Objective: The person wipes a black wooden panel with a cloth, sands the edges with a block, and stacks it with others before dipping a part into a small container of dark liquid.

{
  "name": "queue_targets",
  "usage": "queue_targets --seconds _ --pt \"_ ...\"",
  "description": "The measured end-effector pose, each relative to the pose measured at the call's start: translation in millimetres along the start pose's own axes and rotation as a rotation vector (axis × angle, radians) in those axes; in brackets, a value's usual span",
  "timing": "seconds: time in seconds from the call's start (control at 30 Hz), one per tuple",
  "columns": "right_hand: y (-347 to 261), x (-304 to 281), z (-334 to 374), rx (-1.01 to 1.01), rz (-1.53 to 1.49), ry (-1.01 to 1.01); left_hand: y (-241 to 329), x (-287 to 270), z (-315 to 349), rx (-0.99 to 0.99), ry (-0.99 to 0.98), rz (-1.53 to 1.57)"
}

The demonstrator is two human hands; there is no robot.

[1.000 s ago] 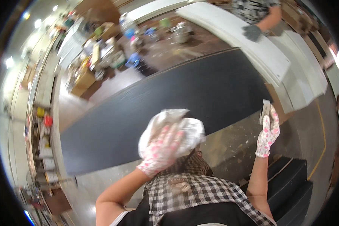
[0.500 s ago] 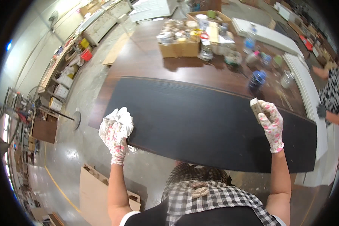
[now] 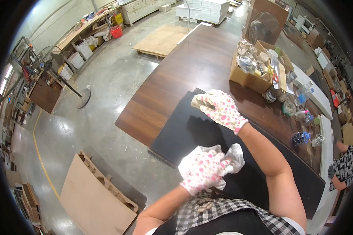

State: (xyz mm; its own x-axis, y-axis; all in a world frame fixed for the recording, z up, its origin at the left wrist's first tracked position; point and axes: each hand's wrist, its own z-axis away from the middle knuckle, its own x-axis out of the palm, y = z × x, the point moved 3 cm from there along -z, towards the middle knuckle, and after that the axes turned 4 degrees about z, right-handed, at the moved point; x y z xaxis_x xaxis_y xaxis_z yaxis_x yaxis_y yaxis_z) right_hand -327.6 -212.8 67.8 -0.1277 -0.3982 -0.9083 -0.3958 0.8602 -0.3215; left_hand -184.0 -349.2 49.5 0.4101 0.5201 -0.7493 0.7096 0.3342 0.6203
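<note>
A black board (image 3: 171,135) lies on a dark brown wooden tabletop (image 3: 161,94). My right hand (image 3: 222,109), in a white glove with pink flowers, pinches a small pale rectangular block (image 3: 196,102) above the board's far left end. Nearer to me, my left hand (image 3: 204,170), gloved the same way, is closed on a crumpled white cloth (image 3: 235,157). The cloth is over the board's near edge, and I cannot tell whether it touches the surface. A dark shadow falls on the board below my right hand.
Cardboard boxes of jars (image 3: 250,76) stand on the tabletop, with bottles (image 3: 301,138) to their right. A flat cardboard piece (image 3: 96,196) and a standing fan (image 3: 82,98) are on the floor at left. Another person (image 3: 344,168) is at the far right.
My right hand has carried the block leftward to the board's far left end. My left hand has brought the cloth right and nearer to me. The head view has turned left.
</note>
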Motion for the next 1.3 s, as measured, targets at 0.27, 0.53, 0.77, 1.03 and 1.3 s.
queue_targets --seconds 0.27,0.53,0.77,1.03,1.3 --pt "55.1 17.0 -37.8 0.226 -0.075 0.173 -16.5 18.0 3.9 0.026 -0.048 0.08" --pt "53.4 28.3 -27.6 0.352 0.065 0.074 -20.0 20.0 8.6 -0.035 -0.209 0.045" --pt "38.1 35.7 -53.6 0.28 0.023 0.071 -13.4 17.9 2.0 -0.015 -0.158 0.019" --pt "43.0 26.7 -29.2 0.22 -0.014 0.208 -16.1 17.0 6.0 -0.03 -0.181 0.007" --pt "27.3 35.7 -46.5 0.278 -0.067 -0.043 -17.4 20.0 9.9 -0.033 -0.161 0.041"
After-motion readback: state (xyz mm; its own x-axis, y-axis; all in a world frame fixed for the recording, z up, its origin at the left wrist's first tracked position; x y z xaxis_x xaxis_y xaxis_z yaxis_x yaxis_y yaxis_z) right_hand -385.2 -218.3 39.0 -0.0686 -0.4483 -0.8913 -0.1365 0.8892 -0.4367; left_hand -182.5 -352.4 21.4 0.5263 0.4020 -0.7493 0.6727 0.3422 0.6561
